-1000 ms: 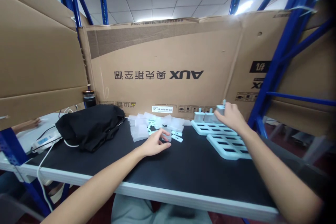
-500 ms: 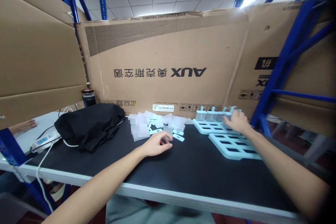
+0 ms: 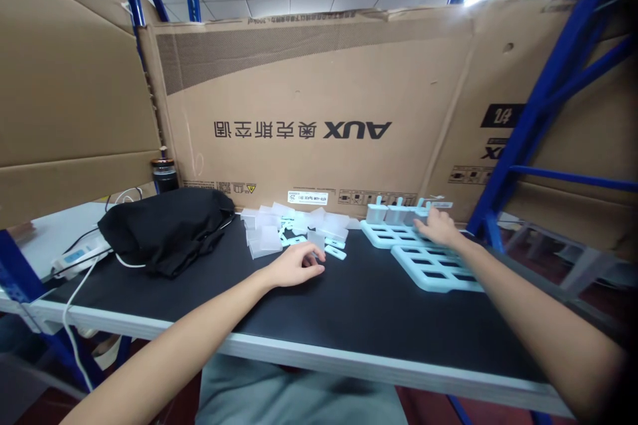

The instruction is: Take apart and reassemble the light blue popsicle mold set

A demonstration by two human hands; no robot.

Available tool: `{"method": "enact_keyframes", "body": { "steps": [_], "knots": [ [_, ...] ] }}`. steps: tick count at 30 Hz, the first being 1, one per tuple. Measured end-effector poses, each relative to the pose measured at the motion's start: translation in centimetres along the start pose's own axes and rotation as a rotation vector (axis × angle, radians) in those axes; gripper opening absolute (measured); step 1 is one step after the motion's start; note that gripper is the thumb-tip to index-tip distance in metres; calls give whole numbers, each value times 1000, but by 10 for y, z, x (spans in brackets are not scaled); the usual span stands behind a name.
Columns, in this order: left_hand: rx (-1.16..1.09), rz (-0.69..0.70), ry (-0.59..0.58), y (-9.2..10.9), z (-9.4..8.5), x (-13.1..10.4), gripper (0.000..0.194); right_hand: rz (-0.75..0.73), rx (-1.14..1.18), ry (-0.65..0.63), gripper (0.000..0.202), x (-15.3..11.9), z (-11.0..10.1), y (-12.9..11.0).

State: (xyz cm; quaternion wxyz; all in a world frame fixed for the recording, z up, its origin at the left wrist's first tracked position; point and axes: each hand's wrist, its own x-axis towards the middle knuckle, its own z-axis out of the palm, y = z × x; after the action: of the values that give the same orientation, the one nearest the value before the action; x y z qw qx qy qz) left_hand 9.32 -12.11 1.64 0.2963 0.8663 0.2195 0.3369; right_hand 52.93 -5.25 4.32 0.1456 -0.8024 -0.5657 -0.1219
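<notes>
My left hand [image 3: 295, 265] rests on the black tabletop [image 3: 349, 305] with its fingers curled, just in front of a pile of translucent plastic caps [image 3: 272, 232] and small pale blue tabs [image 3: 335, 252]. One translucent cap [image 3: 316, 238] stands right behind its fingertips; whether the hand grips anything is unclear. My right hand [image 3: 437, 228] lies over the far pale blue slotted tray [image 3: 386, 236], fingertips against the row of pale blue capped pieces [image 3: 396, 214] standing along the tray's back edge. A second slotted tray [image 3: 433, 273] lies nearer, under my right wrist.
A black bag [image 3: 167, 226] lies at the left, with a dark jar [image 3: 163, 176] behind it and a white power strip [image 3: 74, 257] with cables. A big cardboard sheet [image 3: 319, 80] walls the back. A blue rack post [image 3: 528, 126] stands at the right.
My right hand came down from holding a pale blue piece above the tray and now lies on the tray beside the row. My left hand stayed by the caps.
</notes>
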Motion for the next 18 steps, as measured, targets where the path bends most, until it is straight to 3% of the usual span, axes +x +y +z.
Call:
{"method": "enact_keyframes", "body": {
  "steps": [10,18],
  "knots": [
    [19,2,-18,-2,0,1,12,123,-12,-30,63,-7,12,-9],
    [51,15,-30,-3,1,0,11,163,54,-76,66,-14,2,-13]
  ]
}}
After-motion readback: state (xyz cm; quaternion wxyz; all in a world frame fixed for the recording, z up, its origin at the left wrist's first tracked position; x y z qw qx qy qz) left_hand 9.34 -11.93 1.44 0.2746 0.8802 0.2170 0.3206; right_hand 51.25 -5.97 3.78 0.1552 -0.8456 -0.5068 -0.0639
